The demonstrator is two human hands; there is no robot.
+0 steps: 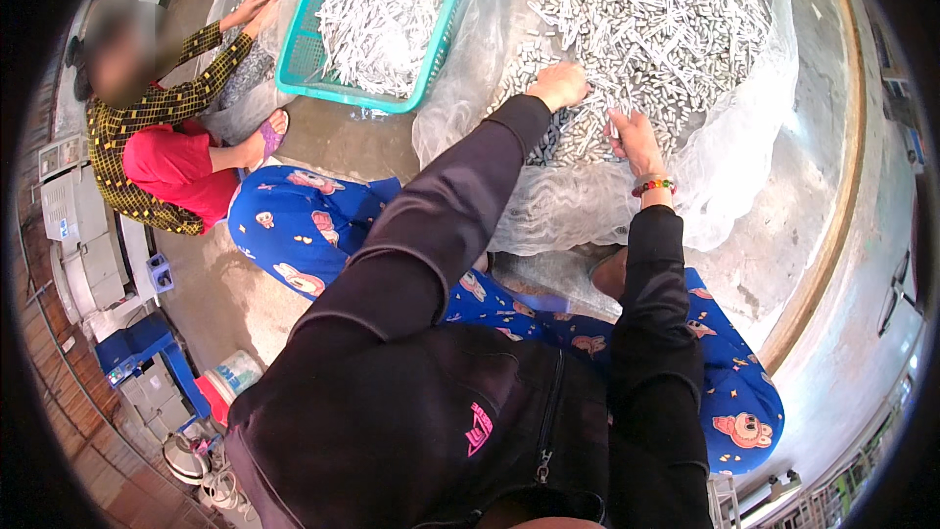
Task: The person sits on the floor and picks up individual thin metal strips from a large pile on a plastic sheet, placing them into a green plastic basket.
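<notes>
A broad heap of small silvery-grey cylinder-like pieces mixed with thin pale strips is spread over a whitish mesh net. At the heap's near edge is my left hand, its fingers curled closed; whatever they hold is hidden. Just right of it and a little nearer, my right hand, with a beaded bracelet at the wrist, has its thumb and fingers drawn together. Anything in that pinch is too small to name. Loose pieces lie between and around both hands.
A green plastic basket of pale thin strips stands left of the heap. Farther left, another person sits with hands at a second netted pile. A bucket and shoes stand lower left. A wooden edge runs along the right.
</notes>
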